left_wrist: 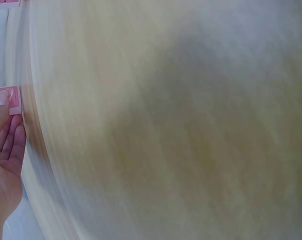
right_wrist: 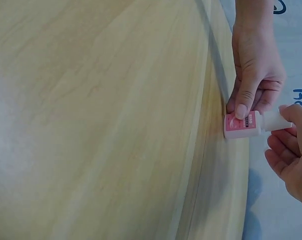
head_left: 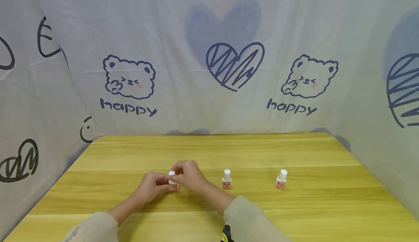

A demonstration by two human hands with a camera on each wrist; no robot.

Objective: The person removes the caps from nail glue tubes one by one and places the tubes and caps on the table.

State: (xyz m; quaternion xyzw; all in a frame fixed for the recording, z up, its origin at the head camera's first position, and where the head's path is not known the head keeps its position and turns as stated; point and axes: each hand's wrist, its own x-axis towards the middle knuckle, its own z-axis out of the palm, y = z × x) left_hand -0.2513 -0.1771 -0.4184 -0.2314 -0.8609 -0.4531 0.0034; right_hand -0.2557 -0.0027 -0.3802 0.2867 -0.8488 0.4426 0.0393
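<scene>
A small white bottle (head_left: pixel 175 187) with a pink label stands on the wooden table, left of the middle. My left hand (head_left: pixel 152 188) holds its body; in the right wrist view the thumb lies across the label of the bottle (right_wrist: pixel 243 126). With thumb and fingers, my right hand (head_left: pixel 191 176) pinches the white cap (right_wrist: pixel 274 121) at the top. The left wrist view catches only part of the bottle (left_wrist: pixel 14 102) at its left edge, with the left hand (left_wrist: pixel 8 165) below. In the head view the fingers hide much of the bottle.
To the right, a second like bottle (head_left: pixel 227 180) stands capped and upright on the table (head_left: pixel 311 213). Farther right is a third bottle (head_left: pixel 281 180), capped too. A white cloth (head_left: pixel 183 100) printed with bears and hearts hangs behind the table's far edge and along both sides.
</scene>
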